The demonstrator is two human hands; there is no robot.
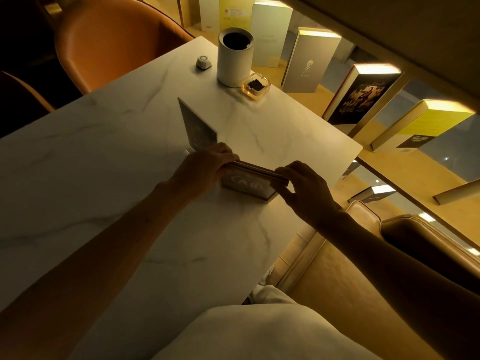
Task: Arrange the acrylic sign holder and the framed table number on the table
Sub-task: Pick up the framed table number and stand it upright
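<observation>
Acrylic sign holder (198,127) stands just behind hands; left tabletop (78,157) bare.

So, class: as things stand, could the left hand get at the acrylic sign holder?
Probably yes. The left hand grips one end of the framed table number, and the acrylic sign holder stands just beyond its knuckles with nothing between them. It would have to let go of the frame first.

A white marbled counter (104,157) carries everything. At its centre stand the framed table number (246,187) and acrylic sign holder (198,128). Toward one o'clock sit a white cylinder (233,63), glass dish (255,87) and small puck (203,61).
</observation>
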